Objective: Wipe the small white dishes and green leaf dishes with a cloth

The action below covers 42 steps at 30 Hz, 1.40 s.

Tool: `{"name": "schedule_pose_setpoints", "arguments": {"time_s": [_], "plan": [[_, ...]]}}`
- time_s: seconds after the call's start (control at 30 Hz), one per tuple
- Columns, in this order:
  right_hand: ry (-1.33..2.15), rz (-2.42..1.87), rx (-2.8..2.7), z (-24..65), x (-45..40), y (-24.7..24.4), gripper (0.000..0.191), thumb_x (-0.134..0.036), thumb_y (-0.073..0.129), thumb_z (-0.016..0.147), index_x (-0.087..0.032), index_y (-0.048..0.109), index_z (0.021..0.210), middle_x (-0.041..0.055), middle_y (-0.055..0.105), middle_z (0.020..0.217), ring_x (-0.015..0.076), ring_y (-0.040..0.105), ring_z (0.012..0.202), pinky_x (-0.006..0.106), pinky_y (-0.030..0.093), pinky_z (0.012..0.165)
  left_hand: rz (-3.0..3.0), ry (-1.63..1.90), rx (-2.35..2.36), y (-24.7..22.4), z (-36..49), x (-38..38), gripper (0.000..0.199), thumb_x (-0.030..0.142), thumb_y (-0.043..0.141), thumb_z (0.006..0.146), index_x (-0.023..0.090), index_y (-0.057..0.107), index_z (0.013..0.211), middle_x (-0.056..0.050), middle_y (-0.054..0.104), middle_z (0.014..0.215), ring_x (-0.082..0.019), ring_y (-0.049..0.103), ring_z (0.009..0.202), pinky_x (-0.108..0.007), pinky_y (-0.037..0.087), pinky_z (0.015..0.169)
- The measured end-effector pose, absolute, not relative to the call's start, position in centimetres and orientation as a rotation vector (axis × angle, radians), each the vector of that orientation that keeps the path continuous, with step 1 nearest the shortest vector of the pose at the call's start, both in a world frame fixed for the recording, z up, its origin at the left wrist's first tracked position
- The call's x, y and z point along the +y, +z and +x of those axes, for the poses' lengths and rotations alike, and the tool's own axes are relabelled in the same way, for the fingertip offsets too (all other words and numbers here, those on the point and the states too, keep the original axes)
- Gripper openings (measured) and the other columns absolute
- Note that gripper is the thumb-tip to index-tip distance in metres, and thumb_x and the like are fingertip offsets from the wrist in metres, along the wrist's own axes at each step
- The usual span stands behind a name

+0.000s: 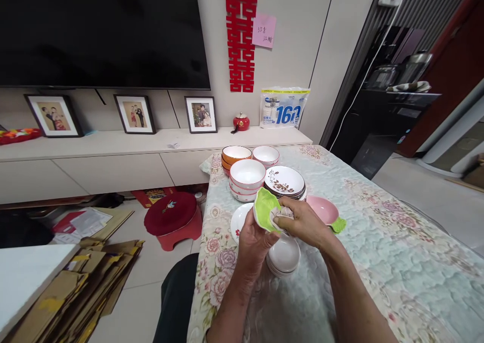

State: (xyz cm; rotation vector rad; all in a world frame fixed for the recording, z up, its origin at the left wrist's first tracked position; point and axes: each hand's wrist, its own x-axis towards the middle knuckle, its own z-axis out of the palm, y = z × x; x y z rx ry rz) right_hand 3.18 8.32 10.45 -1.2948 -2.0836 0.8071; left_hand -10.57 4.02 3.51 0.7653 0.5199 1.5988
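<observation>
My left hand (254, 244) is closed round a small green bowl (266, 207) with a wavy, pale rim, tilted toward me. Pressed against its inside is a whitish cloth (282, 214), pinched in the fingers of my right hand (304, 223). Just below the hands stands a stack of small white bowls (285, 253). A white plate with red marks (237, 223) lies partly behind my left hand. To the right rests a pink dish (323, 209) with a green leaf-shaped handle, partly hidden by my right hand.
Beyond the hands stand red-rimmed white bowls (247, 174), orange bowls (236, 154), another white bowl stack (265, 155) and brown-patterned plates (284, 180). A floral cloth (381, 242) covers the table. Left of it are a red stool (173, 214) and flattened cardboard (75, 292).
</observation>
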Motion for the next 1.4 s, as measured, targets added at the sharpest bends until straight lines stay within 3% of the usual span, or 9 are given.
{"name": "schedule_pose_setpoints", "arguments": {"time_s": [0.2, 0.4, 0.73, 0.83, 0.93, 1.03, 1.17, 1.3, 1.4], "plan": [[0.646, -1.271, -2.089, 2.7, 8.4, 10.4, 0.025, -0.020, 0.061, 0.075, -0.019, 0.067, 0.100, 0.0061, 0.069, 0.104, 0.0232, 0.062, 0.095, 0.032, 0.045, 0.082, 0.764, 1.574, 0.476, 4.4, -10.6, 3.6, 0.070, 0.034, 0.083, 0.071, 0.023, 0.055, 0.134, -0.013, 0.064, 0.133, -0.031, 0.060, 0.122, -0.042, 0.046, 0.103], [0.621, -1.200, -2.014, 2.8, 8.5, 10.4, 0.041, -0.018, 0.061, 0.073, -0.020, 0.066, 0.114, 0.0065, 0.069, 0.114, 0.0249, 0.063, 0.104, 0.037, 0.045, 0.093, 0.846, 1.533, 0.478, 4.1, -10.7, 3.5, 0.063, 0.032, 0.079, 0.077, 0.023, 0.055, 0.134, -0.012, 0.061, 0.137, -0.031, 0.054, 0.129, -0.041, 0.043, 0.107], [0.931, -1.184, -1.653, 3.3, 8.3, 10.5, 0.028, -0.028, 0.063, 0.075, -0.023, 0.072, 0.101, 0.0023, 0.073, 0.096, 0.0214, 0.066, 0.085, 0.030, 0.051, 0.070, 0.797, 1.426, 0.549, 4.3, -10.0, 2.4, 0.055, 0.050, 0.068, 0.083, 0.022, 0.062, 0.129, -0.010, 0.071, 0.118, -0.033, 0.060, 0.119, -0.042, 0.047, 0.102], [1.040, -1.192, -1.497, 3.1, 8.4, 10.5, 0.034, -0.030, 0.064, 0.071, -0.022, 0.073, 0.103, 0.0020, 0.072, 0.089, 0.0194, 0.065, 0.076, 0.028, 0.049, 0.063, 0.685, 1.453, 0.469, 4.3, -9.5, 2.2, 0.058, 0.048, 0.064, 0.087, 0.024, 0.052, 0.139, -0.010, 0.067, 0.126, -0.030, 0.060, 0.119, -0.041, 0.046, 0.103], [1.123, -1.234, -1.355, 3.0, 8.4, 10.5, 0.032, -0.032, 0.066, 0.068, -0.021, 0.073, 0.097, -0.0006, 0.066, 0.070, 0.0167, 0.059, 0.060, 0.027, 0.045, 0.053, 0.556, 1.455, 0.414, 4.5, -9.0, 2.0, 0.064, 0.051, 0.063, 0.088, 0.027, 0.044, 0.144, -0.010, 0.065, 0.130, -0.029, 0.062, 0.117, -0.042, 0.048, 0.101], [1.178, -1.230, -1.357, 3.0, 8.4, 10.6, 0.027, -0.034, 0.066, 0.069, -0.021, 0.071, 0.093, -0.0015, 0.063, 0.065, 0.0159, 0.056, 0.055, 0.027, 0.044, 0.052, 0.464, 1.390, 0.427, 4.7, -8.9, 1.9, 0.066, 0.063, 0.064, 0.081, 0.027, 0.052, 0.134, -0.010, 0.069, 0.120, -0.031, 0.067, 0.106, -0.046, 0.051, 0.095], [1.099, -1.181, -1.425, 3.0, 8.7, 10.3, 0.042, -0.035, 0.069, 0.072, -0.020, 0.069, 0.111, 0.0020, 0.070, 0.084, 0.0188, 0.063, 0.071, 0.030, 0.050, 0.063, 0.404, 1.256, 0.429, 4.9, -9.4, 2.0, 0.075, 0.080, 0.059, 0.071, 0.016, 0.066, 0.110, -0.012, 0.074, 0.087, -0.031, 0.071, 0.080, -0.047, 0.056, 0.077], [0.770, -1.236, -1.357, 3.3, 9.1, 10.1, 0.068, -0.036, 0.071, 0.075, -0.020, 0.054, 0.138, 0.0087, 0.070, 0.110, 0.0233, 0.066, 0.090, 0.036, 0.053, 0.080, 0.365, 1.234, 0.387, 5.2, -10.0, 2.4, 0.078, 0.083, 0.048, 0.076, 0.011, 0.069, 0.096, -0.011, 0.069, 0.067, -0.022, 0.064, 0.054, -0.034, 0.051, 0.052], [0.518, -1.237, -1.240, 3.5, 8.4, 10.6, 0.057, -0.040, 0.071, 0.079, -0.019, 0.059, 0.131, 0.0108, 0.069, 0.114, 0.0254, 0.066, 0.097, 0.040, 0.053, 0.084, 0.350, 1.290, 0.355, 5.5, -10.2, 2.5, 0.076, 0.078, 0.044, 0.082, 0.010, 0.069, 0.101, -0.010, 0.069, 0.068, -0.019, 0.061, 0.050, -0.030, 0.047, 0.046]]}}
